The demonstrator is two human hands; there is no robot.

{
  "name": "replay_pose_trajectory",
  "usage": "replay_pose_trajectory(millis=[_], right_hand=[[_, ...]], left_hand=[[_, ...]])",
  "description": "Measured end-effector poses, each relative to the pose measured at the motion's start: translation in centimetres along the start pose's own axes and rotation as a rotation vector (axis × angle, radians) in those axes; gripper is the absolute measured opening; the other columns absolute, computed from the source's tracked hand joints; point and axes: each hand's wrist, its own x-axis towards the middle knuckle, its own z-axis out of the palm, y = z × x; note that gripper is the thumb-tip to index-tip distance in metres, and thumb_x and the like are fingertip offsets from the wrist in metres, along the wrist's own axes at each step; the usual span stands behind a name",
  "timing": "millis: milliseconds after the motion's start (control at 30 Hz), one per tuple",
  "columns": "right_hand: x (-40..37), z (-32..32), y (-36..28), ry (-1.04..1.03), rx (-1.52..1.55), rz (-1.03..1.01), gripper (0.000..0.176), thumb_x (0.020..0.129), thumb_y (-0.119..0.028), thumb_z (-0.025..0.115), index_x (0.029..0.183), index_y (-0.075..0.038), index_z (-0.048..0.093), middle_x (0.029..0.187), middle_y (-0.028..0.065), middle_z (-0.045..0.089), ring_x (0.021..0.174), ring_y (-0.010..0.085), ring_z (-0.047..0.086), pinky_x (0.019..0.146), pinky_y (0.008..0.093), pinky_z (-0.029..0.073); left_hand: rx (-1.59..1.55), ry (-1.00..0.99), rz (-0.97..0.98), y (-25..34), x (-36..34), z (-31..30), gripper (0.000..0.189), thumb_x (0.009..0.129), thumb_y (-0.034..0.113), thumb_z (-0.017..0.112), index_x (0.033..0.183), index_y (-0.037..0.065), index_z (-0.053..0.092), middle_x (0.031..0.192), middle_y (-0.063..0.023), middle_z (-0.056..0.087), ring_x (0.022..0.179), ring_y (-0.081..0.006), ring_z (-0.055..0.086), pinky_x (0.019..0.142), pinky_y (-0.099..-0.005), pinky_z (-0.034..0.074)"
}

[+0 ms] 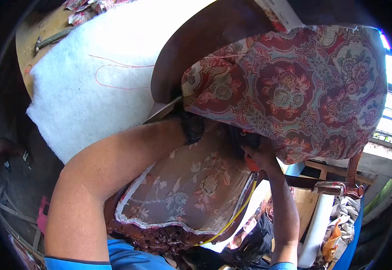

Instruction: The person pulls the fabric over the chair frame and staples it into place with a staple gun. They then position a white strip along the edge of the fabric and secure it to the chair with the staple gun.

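Observation:
A carved wooden chair seat (182, 193) with worn floral fabric lies below my arms. Above it stands a backrest covered in red and grey patterned fabric (286, 90). My right hand (261, 155) is wrapped round a dark tool with an orange-red part (251, 163), held under the lower edge of the patterned fabric. From the tool a yellow hose (243, 204) runs down along the seat's right side. My left hand (211, 128) reaches under the fabric's lower edge, beside a dark band at the wrist; its fingers are hidden in shadow.
White padding (88, 85) with a red outline lies at the left on a wooden table (25, 49), near a hammer (52, 40). At the lower right are a white roll (317, 229) and cloth scraps (343, 216). Another person's hand (7, 146) shows at the far left.

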Motion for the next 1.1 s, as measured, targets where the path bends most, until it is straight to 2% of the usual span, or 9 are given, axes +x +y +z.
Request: replay_pose_trajectory(millis=[100, 267, 400, 567, 633, 733, 900, 1000, 1100], right_hand=[[-0.9, 0.1, 0.4, 0.083, -0.048, -0.112, 0.039, 0.083, -0.012, 0.078, 0.118, -0.002, 0.064, 0.086, 0.0092, 0.072, 0.074, 0.0179, 0.071, 0.068, 0.0348, 0.057], [-1.7, -0.4, -1.4, -0.067, 0.113, 0.1, 0.055, 0.082, -0.024, 0.077, 0.131, -0.005, 0.063, 0.119, 0.0193, 0.071, 0.114, 0.0366, 0.067, 0.1, 0.0476, 0.05], [-1.1, -0.8, -1.3, -0.069, 0.1, 0.102, 0.053, 0.082, -0.023, 0.077, 0.13, -0.005, 0.064, 0.117, 0.0184, 0.072, 0.112, 0.0349, 0.069, 0.098, 0.046, 0.051], [-0.8, 0.4, 0.6, 0.044, 0.113, 0.028, 0.031, 0.084, -0.008, 0.075, 0.114, -0.003, 0.067, 0.082, 0.0051, 0.072, 0.072, 0.0135, 0.069, 0.066, 0.0334, 0.055], [-1.1, 0.1, -0.9, 0.018, 0.113, 0.043, 0.033, 0.084, -0.008, 0.075, 0.116, -0.003, 0.068, 0.085, 0.0054, 0.072, 0.074, 0.0131, 0.069, 0.068, 0.0337, 0.056], [-0.4, -0.4, -0.6, -0.132, 0.032, 0.201, 0.055, 0.081, -0.027, 0.081, 0.128, -0.002, 0.066, 0.115, 0.0229, 0.072, 0.11, 0.0385, 0.069, 0.098, 0.0482, 0.051], [-3.1, -0.3, -4.4, 0.068, -0.097, -0.089, 0.063, 0.081, -0.031, 0.078, 0.135, -0.002, 0.062, 0.115, 0.0282, 0.07, 0.109, 0.0435, 0.068, 0.099, 0.051, 0.051], [-6.8, 1.2, -5.5, 0.246, -0.134, -0.232, 0.061, 0.084, -0.03, 0.076, 0.136, -0.003, 0.061, 0.113, 0.0283, 0.071, 0.105, 0.0431, 0.069, 0.098, 0.0512, 0.052], [-13.3, 2.1, -6.2, 0.064, -0.162, -0.141, 0.054, 0.086, -0.029, 0.076, 0.131, -0.002, 0.062, 0.111, 0.0242, 0.072, 0.099, 0.0386, 0.072, 0.094, 0.05, 0.052]], left_hand=[[0.009, -0.04, -0.014, 0.2, 0.2, 0.0, 0.031, 0.092, 0.025, 0.062, 0.116, 0.009, 0.071, 0.115, -0.0117, 0.072, 0.11, -0.0263, 0.07, 0.092, -0.0422, 0.056], [0.023, -0.138, -0.058, 0.4, 0.8, 0.1, 0.03, 0.092, 0.025, 0.062, 0.116, 0.009, 0.071, 0.113, -0.0115, 0.074, 0.109, -0.0258, 0.071, 0.089, -0.0412, 0.058], [-0.018, -0.152, -0.064, 0.4, 0.7, -0.8, 0.035, 0.093, 0.025, 0.062, 0.123, 0.008, 0.068, 0.118, -0.01, 0.073, 0.113, -0.0246, 0.07, 0.091, -0.0405, 0.058], [-0.133, -0.286, -0.074, 0.2, 1.3, -0.8, 0.037, 0.091, 0.024, 0.063, 0.124, 0.007, 0.068, 0.12, -0.0118, 0.072, 0.115, -0.0245, 0.069, 0.092, -0.0412, 0.057], [-0.176, -0.167, -0.152, 0.5, 0.8, -1.3, 0.038, 0.091, 0.024, 0.063, 0.124, 0.007, 0.068, 0.12, -0.0123, 0.071, 0.116, -0.0254, 0.068, 0.094, -0.0432, 0.057], [-0.114, 0.044, -0.185, 0.4, 0.7, 2.0, 0.039, 0.092, 0.027, 0.062, 0.125, 0.007, 0.068, 0.122, -0.0125, 0.071, 0.119, -0.0272, 0.066, 0.099, -0.0457, 0.053], [0.001, -0.329, -0.043, 1.7, 2.9, -5.4, 0.044, 0.096, 0.036, 0.058, 0.13, 0.01, 0.066, 0.132, -0.013, 0.067, 0.125, -0.0303, 0.062, 0.109, -0.0463, 0.046], [0.131, -0.157, 0.195, -1.1, 4.3, -2.3, 0.042, 0.097, 0.032, 0.059, 0.132, 0.011, 0.065, 0.136, -0.0151, 0.065, 0.124, -0.0316, 0.061, 0.11, -0.046, 0.045], [-0.066, -0.138, 0.283, -5.7, 4.4, -3.6, 0.039, 0.098, 0.024, 0.061, 0.134, 0.009, 0.062, 0.138, -0.0172, 0.063, 0.123, -0.0332, 0.061, 0.108, -0.047, 0.047]])
